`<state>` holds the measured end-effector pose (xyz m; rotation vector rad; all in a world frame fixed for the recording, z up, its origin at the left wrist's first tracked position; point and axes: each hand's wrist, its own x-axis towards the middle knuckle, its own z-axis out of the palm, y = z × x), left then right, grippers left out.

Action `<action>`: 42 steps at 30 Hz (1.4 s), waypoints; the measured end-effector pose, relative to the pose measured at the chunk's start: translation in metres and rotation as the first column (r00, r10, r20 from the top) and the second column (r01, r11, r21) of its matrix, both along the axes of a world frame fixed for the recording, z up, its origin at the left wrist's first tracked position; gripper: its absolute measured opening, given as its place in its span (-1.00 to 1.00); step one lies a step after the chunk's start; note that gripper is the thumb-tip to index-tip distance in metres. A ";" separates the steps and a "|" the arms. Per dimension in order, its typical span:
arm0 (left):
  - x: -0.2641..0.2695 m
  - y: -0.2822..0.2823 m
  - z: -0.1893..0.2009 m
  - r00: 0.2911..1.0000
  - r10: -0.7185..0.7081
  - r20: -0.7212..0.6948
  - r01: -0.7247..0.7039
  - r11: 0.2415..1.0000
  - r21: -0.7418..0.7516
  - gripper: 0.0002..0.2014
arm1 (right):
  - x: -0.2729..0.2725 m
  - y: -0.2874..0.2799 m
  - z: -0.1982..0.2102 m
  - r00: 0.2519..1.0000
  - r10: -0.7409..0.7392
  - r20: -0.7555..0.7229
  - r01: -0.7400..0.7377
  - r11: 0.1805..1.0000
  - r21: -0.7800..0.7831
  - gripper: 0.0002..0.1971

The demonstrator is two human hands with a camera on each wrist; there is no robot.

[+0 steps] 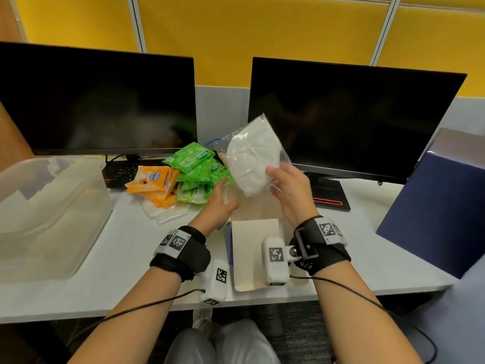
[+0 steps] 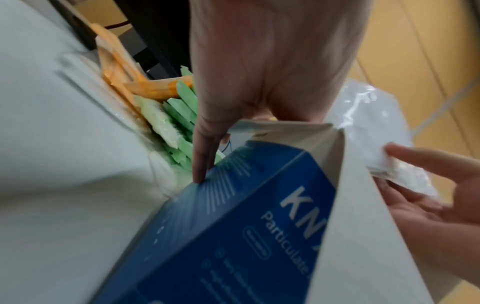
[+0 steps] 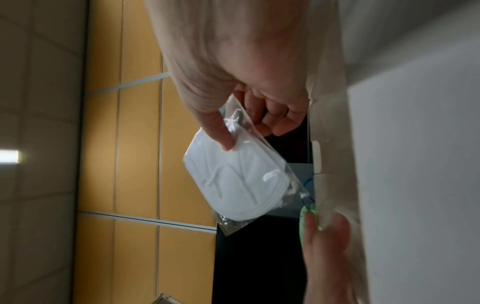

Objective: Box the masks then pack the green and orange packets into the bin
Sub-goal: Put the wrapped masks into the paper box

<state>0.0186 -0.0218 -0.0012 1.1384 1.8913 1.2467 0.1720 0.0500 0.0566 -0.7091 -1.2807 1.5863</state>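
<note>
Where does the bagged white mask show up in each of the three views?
Head: bagged white mask at centre, pinched by the right hand above the open box.
Left wrist: right edge, behind the box flap.
Right wrist: centre, under the thumb.
Shared landmark: yellow wall panels.

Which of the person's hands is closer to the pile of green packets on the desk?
Left. The left hand holds the open blue mask box's side, right beside the green packets. The right hand is farther right, pinching the bagged white mask above the box.
</note>
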 end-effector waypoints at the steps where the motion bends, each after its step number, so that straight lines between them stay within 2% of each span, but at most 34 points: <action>1: 0.000 0.000 -0.001 1.000 -0.025 0.006 0.025 1.000 -0.011 -0.32 | 0.002 0.001 0.002 0.999 -0.037 -0.038 0.037 0.999 -0.012 -0.83; 3: -0.001 0.001 -0.003 0.999 -0.034 0.018 0.035 0.999 -0.032 -0.41 | 0.005 0.005 0.006 0.992 -0.124 -0.037 0.124 0.992 0.013 -0.89; 5: 0.001 0.001 -0.002 0.999 -0.031 0.041 0.033 0.998 -0.046 -0.44 | 0.009 0.007 0.011 0.949 -0.237 0.209 0.188 0.955 0.231 -0.83; 7: 0.003 0.001 -0.003 0.998 -0.025 0.052 0.027 0.999 -0.047 -0.44 | 0.013 0.006 0.015 0.836 -0.337 0.433 0.114 0.879 0.464 -0.78; 8: 0.004 0.001 -0.003 0.998 -0.020 0.057 0.023 0.998 -0.052 -0.44 | 0.015 0.005 0.018 0.771 -0.370 0.519 0.053 0.849 0.526 -0.78; 9: 0.004 0.002 -0.004 0.998 -0.016 0.065 0.020 0.998 -0.054 -0.44 | 0.017 0.002 0.021 0.687 -0.417 0.595 -0.006 0.815 0.579 -0.78; 11: 0.005 0.003 -0.004 0.997 -0.008 0.081 0.013 0.998 -0.062 -0.44 | 0.021 -0.003 0.027 0.470 -0.545 0.694 -0.130 0.735 0.666 -0.78; 13: 0.005 0.004 -0.005 0.996 -0.013 0.086 0.019 0.997 -0.069 -0.43 | 0.020 -0.006 0.030 0.324 -0.589 0.740 -0.240 0.706 0.666 -0.75; 14: 0.004 0.005 -0.005 0.996 -0.012 0.094 0.019 0.997 -0.074 -0.42 | 0.017 -0.007 0.031 0.291 -0.558 0.778 -0.284 0.726 0.627 -0.73; 18: 0.004 0.004 -0.002 0.994 -0.007 0.107 0.016 0.996 -0.085 -0.44 | -0.005 -0.005 0.022 0.263 -0.375 0.889 -0.388 0.803 0.453 -0.69; 22: 0.003 0.004 -0.003 0.994 -0.003 0.111 0.014 0.996 -0.093 -0.45 | -0.018 -0.004 0.007 0.118 -0.316 0.941 -0.515 0.791 0.330 -0.70; 24: 0.003 0.003 -0.004 0.994 -0.001 0.112 0.013 0.995 -0.102 -0.46 | -0.017 -0.002 -0.001 0.108 -0.349 0.931 -0.494 0.794 0.355 -0.72; 26: 0.003 0.003 -0.004 0.995 0.003 0.101 0.008 0.995 -0.104 -0.46 | -0.015 -0.002 -0.004 0.084 -0.339 0.937 -0.441 0.831 0.340 -0.71; 28: 0.005 0.002 -0.004 0.995 -0.008 0.100 0.018 0.995 -0.101 -0.45 | -0.013 -0.003 -0.006 0.030 -0.340 0.940 -0.409 0.854 0.322 -0.71; 31: 0.005 0.003 -0.006 0.993 -0.030 0.116 0.041 0.994 -0.099 -0.38 | -0.015 -0.008 -0.010 -0.048 -0.369 0.928 -0.441 0.842 0.312 -0.68; 34: 0.008 0.002 -0.004 0.992 -0.043 0.115 0.052 0.996 -0.073 -0.48 | -0.029 -0.011 -0.008 -0.080 -0.226 0.971 -0.482 0.861 0.161 -0.66; 36: 0.009 0.002 -0.005 0.988 -0.059 0.142 0.063 0.998 -0.026 -0.51 | -0.042 -0.012 -0.006 -0.019 -0.093 0.995 -0.517 0.853 0.070 -0.63; 38: 0.008 0.001 -0.006 0.981 -0.070 0.178 0.069 0.998 0.010 -0.53 | -0.048 -0.016 -0.004 0.077 0.007 0.997 -0.534 0.844 0.035 -0.62; 42: 0.008 -0.005 -0.003 0.988 -0.079 0.135 0.072 0.996 0.054 -0.50 | -0.049 -0.016 -0.011 0.227 0.102 0.969 -0.500 0.866 0.026 -0.43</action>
